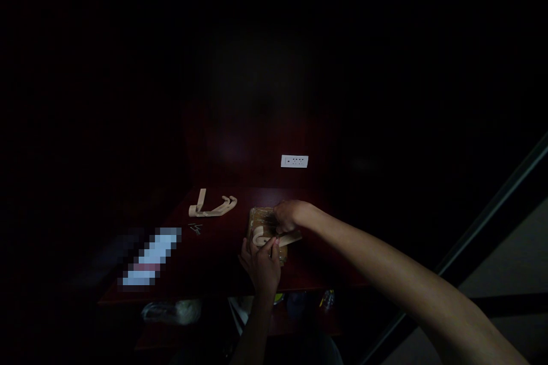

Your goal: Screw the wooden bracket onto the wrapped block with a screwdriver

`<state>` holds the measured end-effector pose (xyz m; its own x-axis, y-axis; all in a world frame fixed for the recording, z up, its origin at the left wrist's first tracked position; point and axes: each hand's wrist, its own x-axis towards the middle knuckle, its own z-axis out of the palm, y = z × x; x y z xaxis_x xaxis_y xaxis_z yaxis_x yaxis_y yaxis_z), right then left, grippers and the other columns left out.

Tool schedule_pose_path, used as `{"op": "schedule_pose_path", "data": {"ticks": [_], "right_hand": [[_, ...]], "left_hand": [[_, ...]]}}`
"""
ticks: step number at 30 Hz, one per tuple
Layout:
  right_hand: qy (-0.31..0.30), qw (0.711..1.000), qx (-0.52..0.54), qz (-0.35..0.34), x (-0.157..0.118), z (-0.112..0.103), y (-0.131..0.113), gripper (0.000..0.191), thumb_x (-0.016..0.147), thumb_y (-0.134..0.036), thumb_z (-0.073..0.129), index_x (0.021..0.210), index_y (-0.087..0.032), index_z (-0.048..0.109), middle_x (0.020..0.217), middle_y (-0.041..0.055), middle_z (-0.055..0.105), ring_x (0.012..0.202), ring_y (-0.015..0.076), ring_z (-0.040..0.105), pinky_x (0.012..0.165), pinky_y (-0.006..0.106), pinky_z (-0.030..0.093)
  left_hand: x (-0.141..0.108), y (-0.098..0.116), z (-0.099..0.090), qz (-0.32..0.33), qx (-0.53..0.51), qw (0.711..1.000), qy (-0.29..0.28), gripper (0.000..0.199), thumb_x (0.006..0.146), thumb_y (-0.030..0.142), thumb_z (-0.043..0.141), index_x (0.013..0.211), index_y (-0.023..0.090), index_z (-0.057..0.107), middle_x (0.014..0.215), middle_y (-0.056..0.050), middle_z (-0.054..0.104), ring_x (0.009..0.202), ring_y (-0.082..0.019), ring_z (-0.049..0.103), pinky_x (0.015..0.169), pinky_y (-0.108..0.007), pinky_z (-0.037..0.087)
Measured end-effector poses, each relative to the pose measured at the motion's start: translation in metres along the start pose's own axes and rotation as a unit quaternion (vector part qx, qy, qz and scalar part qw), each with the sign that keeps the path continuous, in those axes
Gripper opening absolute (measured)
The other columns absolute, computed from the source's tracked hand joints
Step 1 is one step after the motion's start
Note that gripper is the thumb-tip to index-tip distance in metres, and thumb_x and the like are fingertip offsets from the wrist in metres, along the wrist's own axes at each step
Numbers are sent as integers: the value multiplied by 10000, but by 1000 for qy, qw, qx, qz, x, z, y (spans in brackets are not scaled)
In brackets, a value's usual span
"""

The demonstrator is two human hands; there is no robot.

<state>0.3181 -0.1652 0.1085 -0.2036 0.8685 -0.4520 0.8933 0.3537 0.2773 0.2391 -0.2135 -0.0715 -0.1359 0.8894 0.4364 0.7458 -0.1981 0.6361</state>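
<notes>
A pale wooden hook-shaped piece (pixel 259 236), curled at its left end, lies across a brown block wrapped in clear film or tape (pixel 261 215). My left hand (pixel 263 265) grips the hook-shaped piece from the near side, with fingers pressed onto it and against the block. Just above the straight part of the piece, my right hand (pixel 291 215) is closed, its fingers bent downward. Whatever it may hold is hidden behind the knuckles.
More pale bent wooden pieces (pixel 209 212) rest on the dark red table (pixel 222 274) at the left. Several small thin screws or nails (pixel 196 228) lie near them. A pixelated bright patch (pixel 149 256) covers the left front. A white socket panel (pixel 294 161) is on the back wall. Bagged items (pixel 171 312) sit below.
</notes>
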Motion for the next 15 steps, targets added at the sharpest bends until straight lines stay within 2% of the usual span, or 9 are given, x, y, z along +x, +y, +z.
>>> {"op": "schedule_pose_path", "data": {"ticks": [3, 5, 7, 10, 15], "right_hand": [[-19, 1000, 21, 10, 1, -2, -2, 386, 708, -341, 663, 1003, -97, 712, 936, 118, 717, 775, 218, 669, 551, 238, 449], [-61, 998, 35, -6, 1, -5, -1, 423, 657, -314, 710, 1020, -95, 702, 942, 99, 716, 766, 203, 666, 546, 221, 446], [-78, 996, 28, -30, -1, -7, -1, 435, 634, -268, 728, 1030, -91, 693, 960, 91, 713, 775, 195, 664, 560, 211, 451], [-17, 999, -10, -35, -7, -10, -2, 384, 666, -237, 705, 1022, -93, 692, 983, 119, 705, 853, 222, 662, 623, 230, 472], [75, 996, -32, 23, -17, -6, -12, 366, 717, -299, 670, 1040, -131, 694, 1042, 169, 680, 931, 286, 651, 693, 313, 510]], "left_hand": [[0, 0, 0, -1, -2, 1000, 7, 249, 847, 385, 545, 999, 310, 728, 1309, -94, 519, 1274, -327, 339, 1014, -515, 309], [1, 0, 0, -4, 1, 1000, 4, 241, 844, 375, 550, 988, 309, 732, 1296, -96, 526, 1274, -321, 340, 1013, -500, 316], [1, 0, 1, -4, 5, 1000, 1, 240, 845, 377, 548, 988, 316, 731, 1283, -101, 532, 1276, -319, 340, 1014, -504, 313], [1, -1, 2, -2, 10, 1000, 3, 245, 849, 396, 543, 1002, 334, 723, 1256, -114, 545, 1281, -319, 338, 1015, -527, 300], [0, -2, 4, -2, 8, 1000, 10, 238, 847, 392, 549, 992, 331, 728, 1246, -114, 549, 1281, -315, 341, 1018, -515, 303]]}}
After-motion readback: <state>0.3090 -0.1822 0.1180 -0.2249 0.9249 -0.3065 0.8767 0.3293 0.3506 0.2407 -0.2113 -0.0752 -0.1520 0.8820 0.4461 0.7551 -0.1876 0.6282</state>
